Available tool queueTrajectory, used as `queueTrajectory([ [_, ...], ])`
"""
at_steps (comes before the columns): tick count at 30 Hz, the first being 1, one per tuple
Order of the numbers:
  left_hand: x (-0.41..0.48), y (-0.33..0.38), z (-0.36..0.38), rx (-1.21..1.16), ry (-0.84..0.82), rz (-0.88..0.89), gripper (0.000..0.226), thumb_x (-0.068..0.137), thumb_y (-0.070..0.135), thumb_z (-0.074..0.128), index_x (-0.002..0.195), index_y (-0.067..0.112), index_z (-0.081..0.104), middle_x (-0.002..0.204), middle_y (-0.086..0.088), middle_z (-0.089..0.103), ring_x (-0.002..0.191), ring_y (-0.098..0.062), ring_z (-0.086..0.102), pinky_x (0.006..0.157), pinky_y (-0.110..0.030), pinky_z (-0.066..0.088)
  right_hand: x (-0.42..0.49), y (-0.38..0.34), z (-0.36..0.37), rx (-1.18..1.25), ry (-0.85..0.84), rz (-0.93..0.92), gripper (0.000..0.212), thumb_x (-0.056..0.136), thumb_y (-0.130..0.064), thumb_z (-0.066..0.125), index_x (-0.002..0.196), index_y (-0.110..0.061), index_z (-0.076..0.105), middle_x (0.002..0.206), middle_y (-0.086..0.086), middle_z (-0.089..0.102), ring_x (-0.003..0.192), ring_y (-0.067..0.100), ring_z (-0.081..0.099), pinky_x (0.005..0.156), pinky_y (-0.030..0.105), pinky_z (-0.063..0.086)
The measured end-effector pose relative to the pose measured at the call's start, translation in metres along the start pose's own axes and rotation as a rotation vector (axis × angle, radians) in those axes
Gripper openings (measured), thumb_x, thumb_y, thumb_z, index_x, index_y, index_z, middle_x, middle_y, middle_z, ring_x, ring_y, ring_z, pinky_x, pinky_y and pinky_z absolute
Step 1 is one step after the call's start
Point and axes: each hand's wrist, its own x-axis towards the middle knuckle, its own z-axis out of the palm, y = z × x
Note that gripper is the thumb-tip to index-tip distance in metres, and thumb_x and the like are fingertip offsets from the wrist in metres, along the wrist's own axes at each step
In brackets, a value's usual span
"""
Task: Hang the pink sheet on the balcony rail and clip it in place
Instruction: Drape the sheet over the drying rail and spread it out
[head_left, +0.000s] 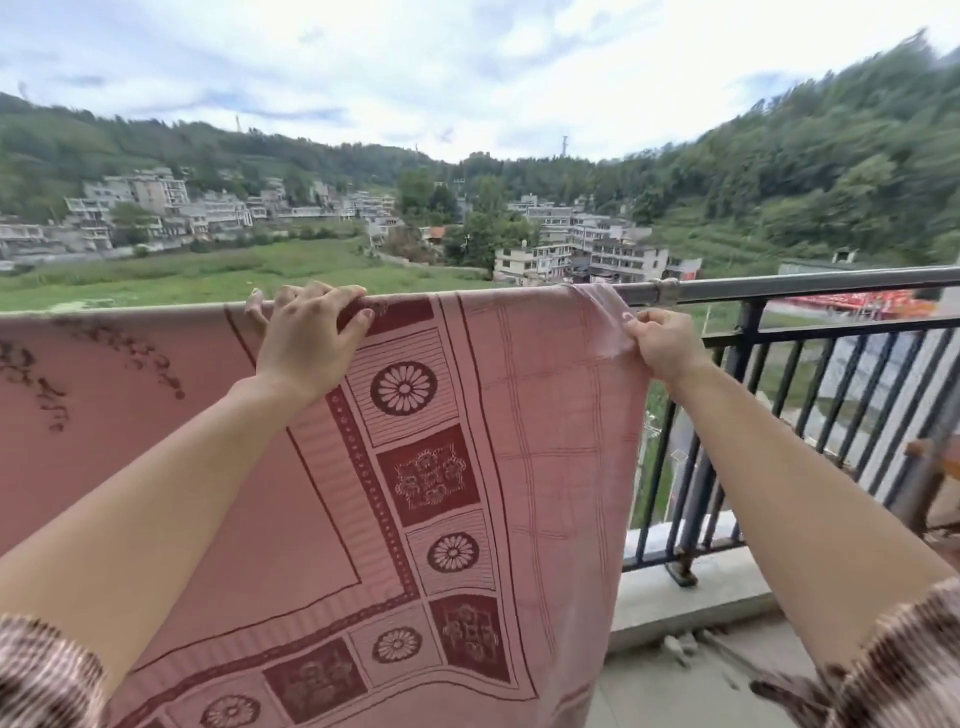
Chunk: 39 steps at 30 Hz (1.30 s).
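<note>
The pink sheet, patterned with dark red squares and flower rings, hangs draped over the balcony rail and covers it from the left edge to past the middle. My left hand grips the sheet's top fold over the rail, fingers curled across it. My right hand pinches the sheet's right edge just below the rail. No clip shows in either hand.
Dark metal balusters run under the bare rail on the right, fixed to a concrete curb. A rusty brown object stands at the far right. Fields, houses and wooded hills lie beyond.
</note>
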Motion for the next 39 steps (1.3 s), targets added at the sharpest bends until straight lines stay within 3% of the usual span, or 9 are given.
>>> queueTrajectory([
  [3,0.002,0.015,0.005,-0.011,-0.008,0.038,0.042,0.095,0.041,0.047,0.130,0.019,0.054,0.128,-0.011,0.058,0.123,-0.035,0.044,0.110,-0.062,0.012,-0.010,0.013,-0.007,-0.159,0.234,0.093,0.022,0.091,-0.016,0.053,0.071,-0.011,0.059,0.075,0.007,0.057,0.079,0.024,0.051,0.067,0.028,0.035],
  [10,0.017,0.069,0.026,-0.117,-0.032,0.166,0.040,0.094,0.036,0.050,0.131,0.024,0.053,0.133,-0.002,0.056,0.125,-0.026,0.045,0.111,-0.050,0.017,0.000,0.017,-0.014,0.487,-0.324,0.339,0.044,0.101,-0.035,0.025,0.077,-0.014,0.056,0.063,0.001,0.056,0.057,0.016,0.048,0.056,0.031,0.036],
  [14,0.028,0.114,0.047,-0.186,-0.042,0.234,0.038,0.094,0.036,0.049,0.130,0.028,0.053,0.134,0.003,0.055,0.124,-0.021,0.046,0.111,-0.049,0.018,0.021,0.012,-0.026,0.436,-0.479,0.281,0.035,0.099,-0.018,0.032,0.075,-0.011,0.057,0.069,0.003,0.057,0.060,0.015,0.052,0.057,0.027,0.043],
  [19,0.028,0.181,0.081,-0.246,0.094,0.297,0.030,0.093,0.038,0.050,0.117,0.023,0.057,0.122,0.004,0.057,0.115,-0.017,0.049,0.103,-0.039,0.029,0.061,0.047,-0.034,0.492,-0.947,0.130,0.035,0.090,-0.016,0.061,0.120,0.000,0.062,0.097,0.008,0.070,0.076,0.015,0.070,0.069,0.025,0.060],
  [24,0.021,0.241,0.114,-0.230,0.196,0.081,0.036,0.087,0.055,0.051,0.078,0.019,0.053,0.070,0.008,0.056,0.060,-0.009,0.053,0.054,-0.024,0.046,0.092,0.081,-0.019,0.376,-1.282,0.016,0.041,0.081,-0.027,0.071,0.117,-0.008,0.065,0.105,0.011,0.067,0.080,0.018,0.069,0.071,0.029,0.060],
  [26,0.015,0.258,0.128,-0.129,0.145,-0.057,0.035,0.082,0.055,0.058,0.076,0.021,0.053,0.070,0.008,0.057,0.060,-0.012,0.056,0.055,-0.027,0.048,0.103,0.091,-0.018,0.278,-1.362,-0.019,0.032,0.081,-0.022,0.073,0.110,-0.009,0.068,0.101,0.014,0.068,0.075,0.017,0.068,0.067,0.028,0.059],
  [31,0.007,0.265,0.138,-0.275,0.084,-0.338,0.032,0.085,0.023,0.068,0.055,0.020,0.056,0.052,0.009,0.054,0.050,-0.007,0.051,0.049,-0.016,0.039,0.123,0.093,-0.008,0.105,-1.115,-0.211,0.032,0.077,-0.022,0.078,0.103,-0.005,0.066,0.087,0.009,0.069,0.071,0.014,0.064,0.069,0.026,0.057],
  [34,0.005,0.258,0.122,-0.685,0.087,-0.503,0.019,0.089,0.017,0.064,0.073,0.009,0.072,0.073,-0.019,0.069,0.066,-0.019,0.060,0.068,-0.042,0.055,0.123,0.083,0.011,0.189,-0.986,-0.332,0.049,0.072,-0.033,0.081,0.111,-0.018,0.057,0.101,0.001,0.063,0.085,0.011,0.063,0.070,0.023,0.054],
  [39,0.009,0.261,0.099,-0.819,0.095,-0.556,0.023,0.096,0.025,0.052,0.090,0.011,0.070,0.067,-0.013,0.066,0.053,-0.017,0.058,0.050,-0.023,0.048,0.122,0.075,0.041,0.476,-1.075,-0.367,0.015,0.086,-0.031,0.068,0.087,-0.016,0.071,0.081,-0.004,0.072,0.074,0.005,0.066,0.074,0.026,0.054],
])
